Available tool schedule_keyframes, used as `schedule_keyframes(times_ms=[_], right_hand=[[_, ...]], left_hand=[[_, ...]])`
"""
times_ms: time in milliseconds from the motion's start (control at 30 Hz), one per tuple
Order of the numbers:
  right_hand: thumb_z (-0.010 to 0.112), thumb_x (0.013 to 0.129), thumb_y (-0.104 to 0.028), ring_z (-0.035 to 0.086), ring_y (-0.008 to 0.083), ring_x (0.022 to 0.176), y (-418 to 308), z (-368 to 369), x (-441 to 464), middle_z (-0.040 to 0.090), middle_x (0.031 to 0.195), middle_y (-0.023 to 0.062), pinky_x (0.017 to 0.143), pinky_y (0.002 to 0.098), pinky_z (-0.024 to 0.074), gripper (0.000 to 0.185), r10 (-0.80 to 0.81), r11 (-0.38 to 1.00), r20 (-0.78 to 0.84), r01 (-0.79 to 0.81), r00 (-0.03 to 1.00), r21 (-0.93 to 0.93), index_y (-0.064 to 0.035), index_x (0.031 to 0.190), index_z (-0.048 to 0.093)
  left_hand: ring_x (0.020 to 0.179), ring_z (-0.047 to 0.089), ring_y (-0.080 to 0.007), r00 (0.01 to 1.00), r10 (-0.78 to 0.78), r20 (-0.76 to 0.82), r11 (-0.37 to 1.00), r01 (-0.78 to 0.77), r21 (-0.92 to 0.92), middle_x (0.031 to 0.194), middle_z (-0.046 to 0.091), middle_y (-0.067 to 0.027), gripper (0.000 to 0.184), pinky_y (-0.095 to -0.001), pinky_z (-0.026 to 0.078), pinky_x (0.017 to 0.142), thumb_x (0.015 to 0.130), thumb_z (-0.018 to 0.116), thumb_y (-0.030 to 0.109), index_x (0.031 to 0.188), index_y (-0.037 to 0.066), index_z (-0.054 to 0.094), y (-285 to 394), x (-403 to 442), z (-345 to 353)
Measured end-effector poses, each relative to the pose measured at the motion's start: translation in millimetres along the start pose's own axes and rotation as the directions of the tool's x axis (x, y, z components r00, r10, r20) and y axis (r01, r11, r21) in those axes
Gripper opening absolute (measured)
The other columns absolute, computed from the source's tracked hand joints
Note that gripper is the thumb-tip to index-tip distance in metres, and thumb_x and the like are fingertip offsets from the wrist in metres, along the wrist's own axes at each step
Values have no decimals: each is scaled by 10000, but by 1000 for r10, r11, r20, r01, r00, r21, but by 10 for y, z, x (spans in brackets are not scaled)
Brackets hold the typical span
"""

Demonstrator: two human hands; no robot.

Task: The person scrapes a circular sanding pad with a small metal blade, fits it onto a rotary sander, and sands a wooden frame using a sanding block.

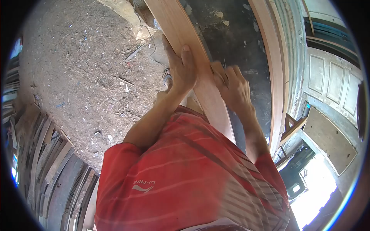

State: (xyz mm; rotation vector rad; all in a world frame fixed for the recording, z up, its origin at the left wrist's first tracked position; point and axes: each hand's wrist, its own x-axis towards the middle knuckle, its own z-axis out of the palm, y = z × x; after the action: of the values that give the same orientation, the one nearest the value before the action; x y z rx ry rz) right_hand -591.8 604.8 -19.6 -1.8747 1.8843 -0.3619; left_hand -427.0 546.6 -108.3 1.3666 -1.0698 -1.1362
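A long, smooth wooden board (180, 30) runs from the top of the view down to my waist. My left hand (182, 73) grips its left edge, thumb lying on the top face and fingers along the side. Across from it, my right hand (234, 84) is closed at the board's right edge, fingers curled and knuckles up. Something small and dark may be under those fingers, but I cannot make it out. Beneath the board, to its right, is a dark, stained work surface (246, 50).
Another long wooden board (266, 38) lies along the far right side of the dark surface. Shavings and scraps cover the floor (84, 77) at left. Many planks (58, 169) are stacked at lower left. A pale panelled door (327, 75) stands at right. A thin cable (148, 29) hangs near the top.
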Motion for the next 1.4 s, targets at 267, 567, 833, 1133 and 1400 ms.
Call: schedule_keyframes(times_ms=[267, 567, 833, 1133, 1400], right_hand=[[790, 961, -208, 680, 501, 838, 72, 110, 383, 635, 976, 208, 682, 565, 554, 249, -86, 996, -75, 88, 993, 14, -36, 1070, 646], [780, 924, -134, 706, 388, 777, 633, -39, -1773, 635, 965, 126, 643, 502, 599, 312, 134, 990, 55, -131, 989, -52, -162, 1232, 741], [739, 960, -180, 693, 359, 762, 614, 84, -1177, 612, 953, 120, 673, 486, 587, 271, -120, 993, -101, 119, 988, -19, -143, 1228, 723], [757, 971, -155, 690, 333, 789, 1043, -263, -4536, 636, 1018, 113, 652, 465, 599, 226, 309, 940, -90, -318, 947, -122, -53, 1159, 683], [808, 896, -169, 691, 349, 849, 464, 344, -4507, 603, 958, 119, 682, 488, 589, 278, 570, 787, -624, -573, 534, 228, -96, 1092, 624]], left_hand=[[1569, 353, -473, 999, -50, 11, 997, 50, -62, 1713, 232, -387, 866, -478, 351, 1268, 1155, 450, 400, 1693, -125, 21, -38, -25, 31], [1513, 431, -443, 999, 0, -37, 1000, 1, 12, 1664, 327, -372, 914, -468, 396, 1230, 1134, 500, 480, 1700, -100, 79, -137, -19, 51], [1407, 550, -426, 1000, 26, 5, 987, -27, 160, 1579, 481, -322, 839, -473, 450, 1173, 1117, 561, 433, 1679, -83, 211, -179, 34, -60], [1282, 622, -431, 898, 432, 82, 822, -430, 373, 1480, 559, -295, 745, -506, 487, 1130, 1114, 638, 346, 1635, -80, 318, 110, -546, -58], [1184, 613, -150, 2, 18, 1000, 1000, 18, -18, 1287, 648, -75, 341, -307, 498, 1030, 1152, 570, 196, 1412, -21, 599, 422, -3345, 824]])
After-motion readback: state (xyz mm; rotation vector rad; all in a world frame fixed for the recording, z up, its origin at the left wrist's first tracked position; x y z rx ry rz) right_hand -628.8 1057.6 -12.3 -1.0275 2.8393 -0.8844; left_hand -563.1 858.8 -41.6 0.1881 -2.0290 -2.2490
